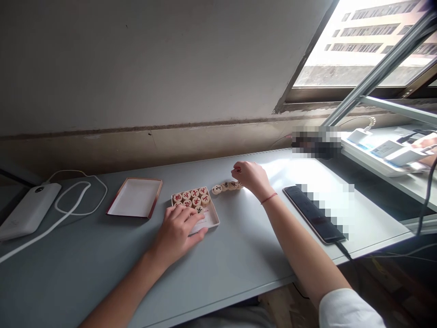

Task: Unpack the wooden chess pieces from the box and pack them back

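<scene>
A small shallow box (212,215) sits mid-table, holding several round Chinese chess pieces (195,201). Most of them show red characters; one at the near side has a dark character. My left hand (179,223) lies over the near left part of the box, fingers extended and thumb apart, hiding some pieces. Just right of the box, a leaning row of pieces with dark characters (225,186) rests on the table. My right hand (251,176) is above the right end of that row, fingers curled in a pinch around a chess piece (238,171), mostly hidden.
Left of the box lies its upturned lid (134,198). A white power bank (30,212) with a looped white cable is at the far left. On the right are a phone (314,216) with a cable, a shelf with chargers (389,148), and part of another person's hand (425,148).
</scene>
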The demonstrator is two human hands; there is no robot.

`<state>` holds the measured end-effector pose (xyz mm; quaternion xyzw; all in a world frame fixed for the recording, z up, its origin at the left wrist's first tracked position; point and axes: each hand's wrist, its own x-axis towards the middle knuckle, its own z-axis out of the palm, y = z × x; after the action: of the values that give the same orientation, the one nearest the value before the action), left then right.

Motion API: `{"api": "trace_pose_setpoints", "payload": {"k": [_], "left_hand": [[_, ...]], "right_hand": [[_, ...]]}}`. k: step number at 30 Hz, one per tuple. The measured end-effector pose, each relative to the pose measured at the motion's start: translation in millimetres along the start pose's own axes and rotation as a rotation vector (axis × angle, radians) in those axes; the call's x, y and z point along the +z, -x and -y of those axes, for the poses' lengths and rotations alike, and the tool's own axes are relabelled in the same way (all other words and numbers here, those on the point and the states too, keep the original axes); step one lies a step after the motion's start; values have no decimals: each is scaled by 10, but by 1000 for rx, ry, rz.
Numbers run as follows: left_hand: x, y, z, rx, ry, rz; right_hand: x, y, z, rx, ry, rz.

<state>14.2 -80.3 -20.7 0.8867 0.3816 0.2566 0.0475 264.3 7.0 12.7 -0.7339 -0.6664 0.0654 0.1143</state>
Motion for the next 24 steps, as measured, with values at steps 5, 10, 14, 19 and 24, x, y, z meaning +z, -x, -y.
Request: {"api": "trace_pose_setpoints", "payload": {"k": [5,10,14,19,24], "left_hand": [[34,-28,-9,-90,62,-190],[68,-34,-18,-91,126,-244],[96,-49,-10,-103,128,-265],[142,-66,-11,-106,149,-240],[133,-105,-58,-142,153,-246]], "right_hand": [[-14,501,342,-358,-627,101],[122,718,538,-505,-873,309],[189,719,535,-458,-940,311],[216,715,475,-425,-1005,327],[142,622,332,-193,-1140,256]]}}
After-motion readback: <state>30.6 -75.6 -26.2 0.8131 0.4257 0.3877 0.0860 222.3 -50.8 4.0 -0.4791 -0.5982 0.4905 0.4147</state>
